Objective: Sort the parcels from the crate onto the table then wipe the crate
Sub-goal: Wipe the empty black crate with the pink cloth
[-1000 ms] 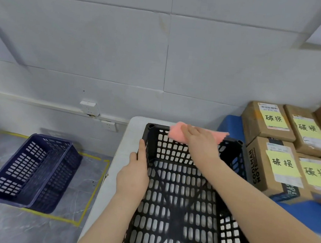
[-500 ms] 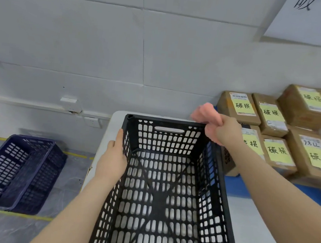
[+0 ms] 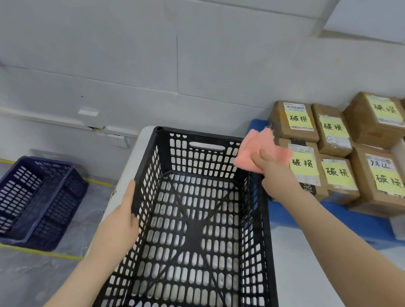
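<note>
Since the crate (image 3: 196, 227) is already empty and the parcels (image 3: 341, 153) sit stacked on the desk (image 3: 308, 277) off to the right, I'd say we're well into the wiping part. The right hand (image 3: 275, 176) is pressed flat on a pink cloth (image 3: 259, 154), fingers spread over it, pinning it against the far right corner of the rim. So the cloth is under and just ahead of that hand, right where the far end wall meets the right side wall.

The thing the next move hangs on: the crate's long axis runs straight away from the person, near end at the bottom of view, far end with the handle slot up by the wall. From the right hand, the unwiped right rim runs back toward the body, and the inside drops away to its left. So my guess is a pull along that rim toward the person, or a dip down the inner wall.

The left hand (image 3: 124, 222) is clamped on the left rim about midway along, thumb on top pointing away, fingers wrapped on the wall. It's steadying, and it's the nearer one to the left wall, but it has no cloth. The right hand does the work on its own side.

One watch-out: the mesh holes could snag the cloth's frayed edge.
</note>
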A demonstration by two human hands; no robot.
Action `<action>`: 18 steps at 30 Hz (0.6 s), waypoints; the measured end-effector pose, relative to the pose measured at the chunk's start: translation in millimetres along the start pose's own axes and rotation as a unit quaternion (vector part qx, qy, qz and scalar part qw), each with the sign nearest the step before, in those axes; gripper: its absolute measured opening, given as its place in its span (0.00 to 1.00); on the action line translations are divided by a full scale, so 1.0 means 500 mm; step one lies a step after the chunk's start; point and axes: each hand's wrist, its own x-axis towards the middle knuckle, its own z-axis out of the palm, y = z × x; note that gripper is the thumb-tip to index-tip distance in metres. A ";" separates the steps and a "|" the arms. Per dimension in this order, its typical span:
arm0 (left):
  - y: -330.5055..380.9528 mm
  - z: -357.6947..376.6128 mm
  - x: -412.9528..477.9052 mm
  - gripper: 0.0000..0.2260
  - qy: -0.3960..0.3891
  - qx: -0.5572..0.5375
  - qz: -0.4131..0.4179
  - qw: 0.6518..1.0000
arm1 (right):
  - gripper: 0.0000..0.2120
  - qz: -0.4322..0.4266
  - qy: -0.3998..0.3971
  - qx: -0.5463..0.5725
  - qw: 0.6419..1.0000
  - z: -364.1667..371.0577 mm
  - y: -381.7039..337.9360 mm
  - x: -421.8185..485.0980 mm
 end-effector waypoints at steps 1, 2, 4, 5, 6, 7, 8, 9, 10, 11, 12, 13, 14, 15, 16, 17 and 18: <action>-0.001 -0.001 0.001 0.35 0.001 -0.004 -0.003 1.000 | 0.37 -0.008 -0.004 0.002 1.000 0.006 -0.001 -0.017; 0.000 -0.003 0.002 0.35 0.004 -0.011 -0.003 1.000 | 0.37 -0.017 -0.007 0.003 1.000 0.013 -0.003 -0.032; 0.002 -0.005 0.013 0.35 0.014 -0.012 0.001 1.000 | 0.36 -0.025 -0.012 0.005 1.000 0.012 -0.012 -0.049; 0.005 -0.007 0.023 0.35 0.014 -0.008 0.001 1.000 | 0.36 -0.023 -0.012 0.007 1.000 0.007 -0.017 -0.054; 0.009 -0.011 0.035 0.35 0.012 -0.003 -0.002 1.000 | 0.36 -0.023 -0.014 0.010 1.000 0.003 -0.023 -0.059; 0.011 -0.015 0.048 0.35 0.010 -0.002 -0.009 1.000 | 0.36 -0.022 -0.020 0.012 0.999 0.004 -0.028 -0.066; 0.013 -0.019 0.060 0.35 0.009 -0.002 -0.017 1.000 | 0.37 -0.028 -0.028 0.014 0.999 0.011 -0.031 -0.078; 0.015 -0.022 0.072 0.35 0.009 -0.001 -0.023 1.000 | 0.37 -0.038 -0.035 0.017 0.999 0.022 -0.033 -0.096; 0.016 -0.024 0.081 0.35 0.008 -0.003 -0.025 1.000 | 0.38 -0.045 -0.040 0.021 0.998 0.032 -0.036 -0.119; 0.017 -0.026 0.088 0.35 0.008 -0.006 -0.026 1.000 | 0.39 -0.052 -0.039 0.024 0.998 0.043 -0.039 -0.147; 0.018 -0.026 0.094 0.35 0.007 -0.008 -0.026 1.000 | 0.40 -0.057 -0.036 0.024 0.997 0.054 -0.040 -0.178; 0.018 -0.026 0.099 0.35 0.007 -0.006 -0.025 1.000 | 0.41 -0.061 -0.034 0.027 0.997 0.066 -0.038 -0.210; 0.017 -0.026 0.103 0.35 0.007 -0.001 -0.025 1.000 | 0.41 -0.067 -0.028 0.041 0.996 0.079 -0.035 -0.245; 0.016 -0.026 0.106 0.35 0.008 0.005 -0.024 1.000 | 0.41 -0.077 -0.024 0.070 0.994 0.094 -0.029 -0.282; 0.014 -0.025 0.108 0.35 0.009 0.009 -0.023 1.000 | 0.42 -0.091 -0.024 0.108 0.990 0.106 -0.022 -0.318; 0.012 -0.024 0.109 0.35 0.009 0.012 -0.022 1.000 | 0.42 -0.106 -0.029 0.145 0.983 0.114 -0.016 -0.353; 0.012 -0.024 0.108 0.35 0.009 0.015 -0.021 1.000 | 0.43 -0.116 -0.035 0.172 0.978 0.120 -0.011 -0.387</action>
